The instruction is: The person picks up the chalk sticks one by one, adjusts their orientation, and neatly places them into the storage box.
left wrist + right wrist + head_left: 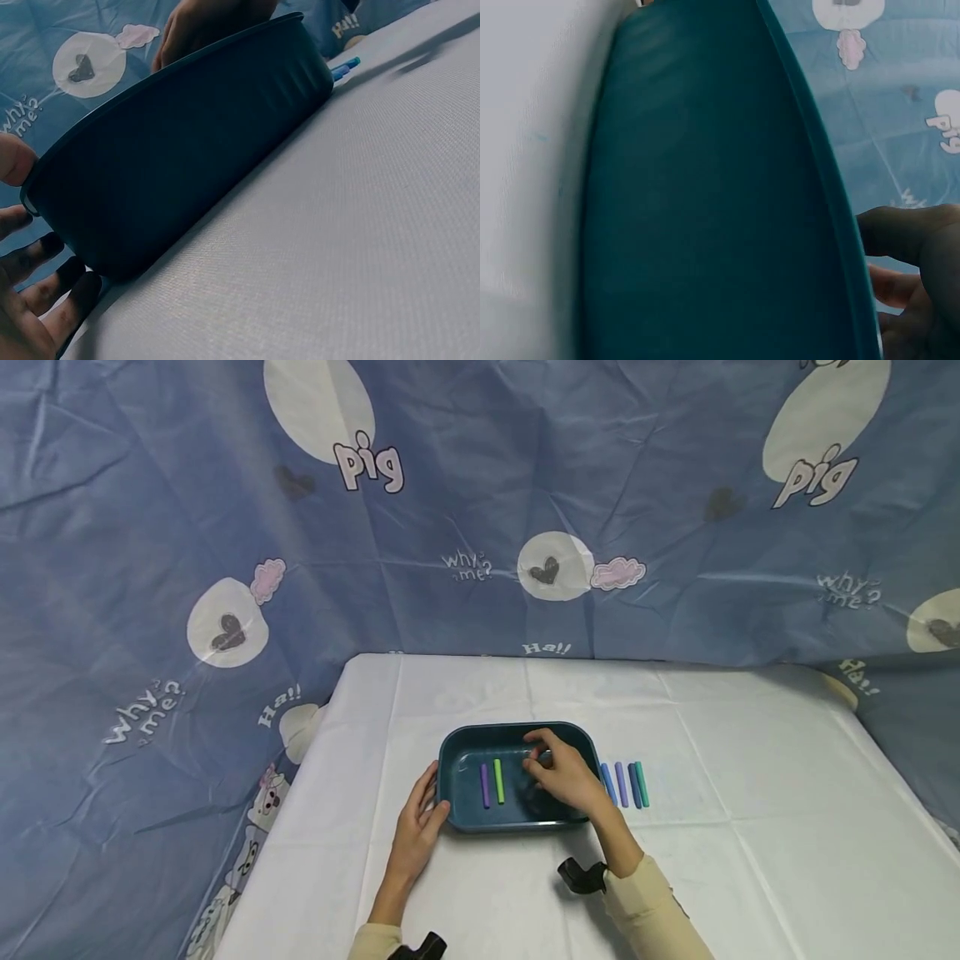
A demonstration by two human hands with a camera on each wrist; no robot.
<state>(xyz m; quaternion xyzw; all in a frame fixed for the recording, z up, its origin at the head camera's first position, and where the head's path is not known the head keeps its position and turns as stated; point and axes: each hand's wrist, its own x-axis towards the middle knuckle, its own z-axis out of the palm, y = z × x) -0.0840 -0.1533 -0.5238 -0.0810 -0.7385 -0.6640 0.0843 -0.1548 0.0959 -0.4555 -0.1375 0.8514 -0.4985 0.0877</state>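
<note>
White cloth (757, 893), creased, covering the table. Left hand (417, 833): fingers spread, against the tray's left end, thumb at its rim. Tray (517, 827), dark teal, on the cloth; inside, violet stick (485, 786) and lime stick (498, 782). Right hand (567, 777): over the tray, thumb and forefinger apart. Four sticks (622, 785), blue to green, just beside the tray's right end. Blue printed backdrop (435, 602), wrinkled, behind.

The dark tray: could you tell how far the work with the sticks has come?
Seemingly done: a purple stick and a green stick lie inside the tray. In hand: the left hand touches the tray's side; the right hand is over the tray, grip unclear. Probably left: four sticks beside the tray, if all belong inside.
</note>
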